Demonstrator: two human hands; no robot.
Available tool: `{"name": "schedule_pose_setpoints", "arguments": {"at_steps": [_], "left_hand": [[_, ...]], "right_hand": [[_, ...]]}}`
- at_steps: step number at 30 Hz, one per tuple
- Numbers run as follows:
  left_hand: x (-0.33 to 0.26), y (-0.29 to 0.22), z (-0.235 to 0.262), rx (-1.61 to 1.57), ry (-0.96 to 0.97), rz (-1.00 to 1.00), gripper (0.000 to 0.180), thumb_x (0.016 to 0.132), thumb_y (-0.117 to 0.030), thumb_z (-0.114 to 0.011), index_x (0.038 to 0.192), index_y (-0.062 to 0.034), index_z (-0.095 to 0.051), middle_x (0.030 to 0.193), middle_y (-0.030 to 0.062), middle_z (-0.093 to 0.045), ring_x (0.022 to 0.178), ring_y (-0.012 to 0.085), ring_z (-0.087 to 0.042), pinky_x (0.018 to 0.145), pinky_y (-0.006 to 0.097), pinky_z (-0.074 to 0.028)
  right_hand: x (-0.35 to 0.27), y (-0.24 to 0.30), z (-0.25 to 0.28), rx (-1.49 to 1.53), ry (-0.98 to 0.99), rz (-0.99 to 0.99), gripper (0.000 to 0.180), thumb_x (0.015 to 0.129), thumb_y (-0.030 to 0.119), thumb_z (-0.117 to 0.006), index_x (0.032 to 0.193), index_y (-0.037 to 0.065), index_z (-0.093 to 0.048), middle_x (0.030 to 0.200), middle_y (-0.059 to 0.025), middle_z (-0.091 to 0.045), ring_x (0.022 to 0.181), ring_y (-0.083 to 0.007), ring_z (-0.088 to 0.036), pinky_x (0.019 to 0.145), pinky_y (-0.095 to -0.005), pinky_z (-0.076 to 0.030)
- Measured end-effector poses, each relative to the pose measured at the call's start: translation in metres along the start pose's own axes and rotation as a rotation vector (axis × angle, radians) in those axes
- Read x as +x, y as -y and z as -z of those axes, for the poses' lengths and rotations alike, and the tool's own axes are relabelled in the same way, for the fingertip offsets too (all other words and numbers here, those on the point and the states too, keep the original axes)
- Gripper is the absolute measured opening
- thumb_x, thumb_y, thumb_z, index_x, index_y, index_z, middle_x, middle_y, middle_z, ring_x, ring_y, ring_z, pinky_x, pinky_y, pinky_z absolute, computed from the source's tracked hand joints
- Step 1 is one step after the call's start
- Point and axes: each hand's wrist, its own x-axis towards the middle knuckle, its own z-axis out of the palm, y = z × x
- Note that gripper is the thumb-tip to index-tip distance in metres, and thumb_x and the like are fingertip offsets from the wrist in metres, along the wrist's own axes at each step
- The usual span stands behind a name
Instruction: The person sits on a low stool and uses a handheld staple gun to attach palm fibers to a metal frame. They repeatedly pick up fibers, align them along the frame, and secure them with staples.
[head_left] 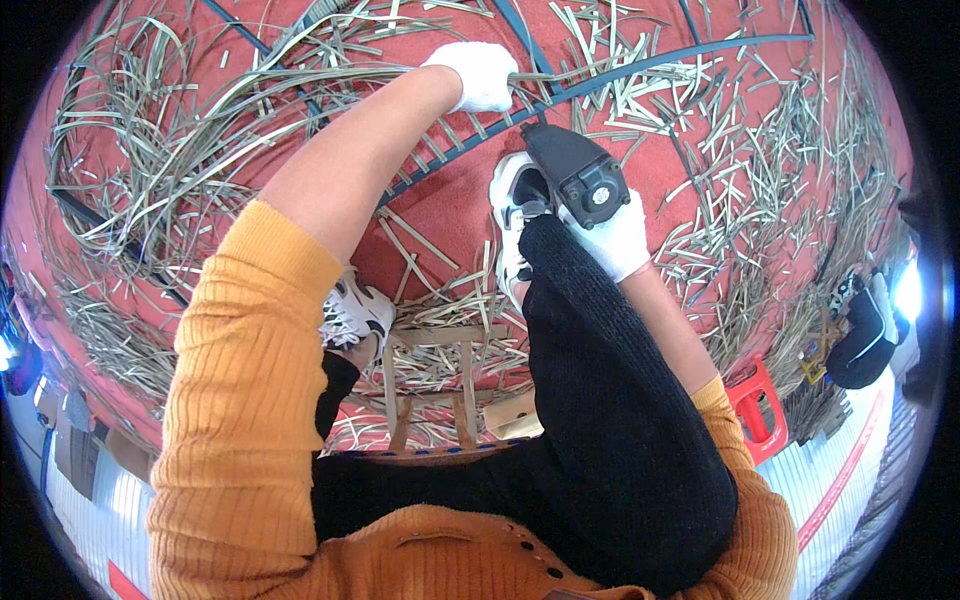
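My left hand [482, 78], in a white glove, is closed on long flat wicker strips [390, 73] beside a dark curved metal frame [600, 80]. Short strip ends are wrapped in a row along the frame, below that hand. My right hand [622, 240], also gloved in white, is wrapped round a black staple gun [580, 170]. The tool's narrow nose points up and left, close to the frame bar; I cannot tell whether it touches. Most of the right hand's fingers are hidden behind the tool and my knee.
Loose wicker strips [740, 240] litter the red floor [425, 225] on all sides. My two white shoes [508, 220] stand below the frame. A wooden stool [430, 336] is beneath me. A red plastic stool [757, 405] stands at the right, near dark bundled items [862, 340].
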Motion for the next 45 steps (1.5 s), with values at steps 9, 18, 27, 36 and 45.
{"name": "schedule_pose_setpoints", "arguments": {"at_steps": [9, 18, 27, 36, 45], "left_hand": [[-0.006, 0.001, -0.001, -0.017, -0.056, 0.005, 0.034, 0.083, -0.029, -0.064, 0.111, -0.0101, -0.073, 0.109, 0.0161, -0.071, 0.101, 0.0310, -0.069, 0.090, 0.041, -0.053], [-0.006, 0.002, -0.002, -0.026, -0.027, 0.007, 0.033, 0.084, -0.028, -0.064, 0.109, -0.0103, -0.074, 0.108, 0.0161, -0.071, 0.100, 0.0309, -0.069, 0.090, 0.041, -0.054], [-0.003, 0.005, -0.007, -0.042, -0.028, -0.002, 0.032, 0.084, -0.026, -0.063, 0.109, -0.0093, -0.074, 0.105, 0.0159, -0.072, 0.098, 0.0298, -0.069, 0.089, 0.041, -0.054], [-0.003, 0.008, -0.007, -0.048, -0.046, -0.020, 0.034, 0.082, -0.028, -0.062, 0.108, -0.0091, -0.074, 0.105, 0.0167, -0.072, 0.097, 0.0312, -0.069, 0.088, 0.041, -0.054], [-0.008, 0.018, -0.005, -0.080, -0.260, -0.066, 0.033, 0.090, -0.037, -0.060, 0.110, -0.0126, -0.073, 0.102, 0.0168, -0.071, 0.096, 0.0333, -0.069, 0.086, 0.044, -0.054]], "right_hand": [[0.004, 0.002, -0.005, -0.102, 0.069, 0.014, 0.025, 0.075, 0.024, -0.078, 0.091, 0.005, -0.071, 0.083, -0.0105, -0.073, 0.078, -0.0249, -0.073, 0.067, -0.0346, -0.056], [0.004, 0.007, -0.005, -0.121, 0.100, 0.039, 0.020, 0.078, 0.019, -0.076, 0.091, 0.006, -0.070, 0.085, -0.0078, -0.073, 0.079, -0.0216, -0.073, 0.069, -0.0334, -0.056], [0.005, 0.009, -0.006, -0.120, 0.099, 0.051, 0.023, 0.076, 0.021, -0.078, 0.091, 0.005, -0.070, 0.081, -0.0098, -0.073, 0.076, -0.0244, -0.072, 0.066, -0.0343, -0.056], [0.006, 0.008, -0.008, -0.087, 0.067, 0.089, 0.029, 0.074, 0.029, -0.079, 0.088, 0.006, -0.070, 0.074, -0.0136, -0.071, 0.071, -0.0323, -0.071, 0.062, -0.0372, -0.055], [0.011, 0.001, -0.004, -0.100, 0.055, 0.042, 0.033, 0.073, 0.030, -0.081, 0.090, 0.004, -0.071, 0.080, -0.0140, -0.072, 0.076, -0.0297, -0.072, 0.067, -0.0365, -0.056]]}}
